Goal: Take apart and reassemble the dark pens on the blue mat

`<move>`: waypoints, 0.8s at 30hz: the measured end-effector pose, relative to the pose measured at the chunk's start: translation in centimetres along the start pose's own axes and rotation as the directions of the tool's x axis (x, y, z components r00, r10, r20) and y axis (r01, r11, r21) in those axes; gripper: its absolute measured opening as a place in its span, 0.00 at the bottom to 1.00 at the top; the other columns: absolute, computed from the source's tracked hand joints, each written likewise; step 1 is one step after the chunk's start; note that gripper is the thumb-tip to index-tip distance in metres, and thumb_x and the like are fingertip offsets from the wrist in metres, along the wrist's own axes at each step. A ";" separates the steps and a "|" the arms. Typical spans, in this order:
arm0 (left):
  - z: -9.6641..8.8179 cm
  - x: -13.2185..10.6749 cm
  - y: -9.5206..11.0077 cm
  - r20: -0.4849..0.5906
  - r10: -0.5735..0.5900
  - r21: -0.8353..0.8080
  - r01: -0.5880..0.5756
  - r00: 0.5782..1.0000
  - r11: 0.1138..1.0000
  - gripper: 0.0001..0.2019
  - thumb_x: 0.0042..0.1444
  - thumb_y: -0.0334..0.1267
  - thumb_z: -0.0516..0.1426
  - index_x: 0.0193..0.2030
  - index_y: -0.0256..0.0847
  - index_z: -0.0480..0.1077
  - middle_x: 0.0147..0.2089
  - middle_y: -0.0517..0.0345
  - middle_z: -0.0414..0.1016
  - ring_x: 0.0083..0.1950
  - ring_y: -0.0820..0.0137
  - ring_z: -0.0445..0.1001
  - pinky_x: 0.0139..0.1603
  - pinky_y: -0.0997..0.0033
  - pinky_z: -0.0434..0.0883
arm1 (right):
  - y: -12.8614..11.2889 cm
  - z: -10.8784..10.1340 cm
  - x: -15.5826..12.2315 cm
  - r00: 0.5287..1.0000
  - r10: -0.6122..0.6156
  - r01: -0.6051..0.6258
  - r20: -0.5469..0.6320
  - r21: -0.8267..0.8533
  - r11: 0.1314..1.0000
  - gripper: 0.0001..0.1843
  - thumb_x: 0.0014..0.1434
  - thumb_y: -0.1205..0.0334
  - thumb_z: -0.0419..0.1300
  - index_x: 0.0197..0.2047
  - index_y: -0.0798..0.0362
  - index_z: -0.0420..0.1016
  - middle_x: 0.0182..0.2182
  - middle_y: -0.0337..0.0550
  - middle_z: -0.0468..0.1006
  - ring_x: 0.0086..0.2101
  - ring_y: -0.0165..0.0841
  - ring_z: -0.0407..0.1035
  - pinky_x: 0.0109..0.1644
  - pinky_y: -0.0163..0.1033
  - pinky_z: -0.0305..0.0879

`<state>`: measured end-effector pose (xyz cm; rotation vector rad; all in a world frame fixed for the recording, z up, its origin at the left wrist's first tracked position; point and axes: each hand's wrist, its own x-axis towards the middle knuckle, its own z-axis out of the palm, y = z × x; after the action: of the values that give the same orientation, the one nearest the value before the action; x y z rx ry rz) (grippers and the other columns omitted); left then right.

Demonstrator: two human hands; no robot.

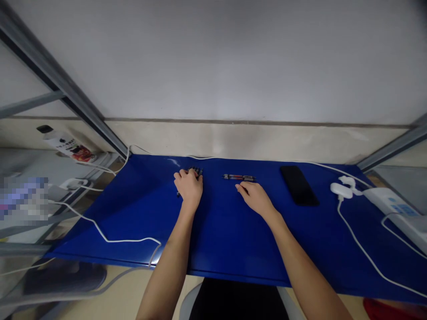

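Several dark pens (200, 172) stick out from beneath my left hand (189, 186), which is closed around them on the blue desk (220, 231). Their tips show beyond the fingers, and one end pokes out at the hand's left side. To the right, two or so pens with grey, black and red parts (232, 177) lie sideways on the desk. Just in front of them rests my right hand (256, 196), its fingers curled in a loose fist and the thumb along the index finger. Nothing shows in that hand; the fingers' undersides are hidden.
A black phone (299, 185) lies right of my right hand. Farther right are a white earbud case (341, 190) on a cable and a white power strip (393, 206). A white cable (126, 241) crosses the desk's left side. A bottle (68, 144) stands beyond the left frame.
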<state>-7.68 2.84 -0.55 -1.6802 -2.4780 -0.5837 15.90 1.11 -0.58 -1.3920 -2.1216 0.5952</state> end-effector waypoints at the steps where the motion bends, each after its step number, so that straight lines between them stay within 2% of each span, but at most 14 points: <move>1: 0.0 0.0 0.0 -0.001 -0.002 0.002 0.002 1.000 1.000 0.11 0.57 0.45 0.58 0.41 0.41 0.75 0.46 0.43 0.69 0.52 0.50 0.61 0.46 0.58 0.61 | 0.0 0.0 0.0 1.000 -0.001 0.001 -0.005 0.004 1.000 0.22 0.69 0.51 0.47 0.27 0.50 0.67 0.24 0.42 0.73 0.24 0.34 0.67 0.30 0.38 0.56; 9: 0.0 0.3 -0.4 0.001 -0.022 -0.014 0.022 1.000 1.000 0.11 0.57 0.46 0.57 0.41 0.42 0.75 0.46 0.43 0.69 0.52 0.51 0.61 0.46 0.58 0.61 | 0.2 0.0 0.0 0.998 -0.024 0.025 -0.053 0.019 1.000 0.21 0.68 0.51 0.47 0.28 0.49 0.69 0.24 0.42 0.73 0.24 0.34 0.66 0.29 0.39 0.56; 14: 0.1 0.5 -0.6 0.001 -0.031 -0.031 0.031 1.000 0.999 0.12 0.57 0.46 0.57 0.41 0.42 0.75 0.47 0.43 0.69 0.52 0.50 0.61 0.46 0.58 0.61 | 0.2 -0.2 0.1 0.989 -0.042 0.038 -0.140 -0.033 0.999 0.12 0.68 0.54 0.50 0.45 0.47 0.73 0.35 0.45 0.75 0.36 0.39 0.69 0.34 0.42 0.63; 18: 0.0 0.5 -0.6 -0.010 -0.021 -0.045 0.021 1.000 0.999 0.12 0.58 0.46 0.56 0.40 0.41 0.75 0.47 0.43 0.70 0.51 0.50 0.61 0.46 0.58 0.61 | 0.8 -0.2 0.0 0.982 -0.064 0.030 -0.178 -0.190 0.981 0.15 0.68 0.56 0.50 0.52 0.47 0.73 0.40 0.51 0.73 0.42 0.44 0.66 0.38 0.47 0.67; 21: 0.0 0.3 -0.1 -0.049 0.005 -0.062 -0.008 0.999 0.998 0.13 0.59 0.46 0.55 0.41 0.40 0.74 0.46 0.43 0.70 0.51 0.51 0.61 0.47 0.58 0.61 | 1.2 -0.1 0.0 0.980 -0.083 0.037 -0.179 -0.246 0.969 0.16 0.68 0.57 0.49 0.49 0.48 0.76 0.40 0.53 0.70 0.43 0.46 0.65 0.37 0.49 0.69; 24: 0.0 -0.4 1.0 -0.091 0.078 -0.097 -0.087 0.993 0.992 0.13 0.62 0.45 0.53 0.42 0.40 0.74 0.46 0.44 0.69 0.51 0.53 0.61 0.49 0.58 0.61 | 1.3 -0.1 -0.1 0.978 -0.090 0.043 -0.187 -0.241 0.970 0.16 0.68 0.58 0.49 0.42 0.49 0.78 0.39 0.53 0.69 0.42 0.45 0.64 0.36 0.48 0.70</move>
<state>-6.60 2.82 -0.41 -1.7430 -2.3434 -0.7665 16.92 1.54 -1.30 -1.4319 -2.1199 0.1727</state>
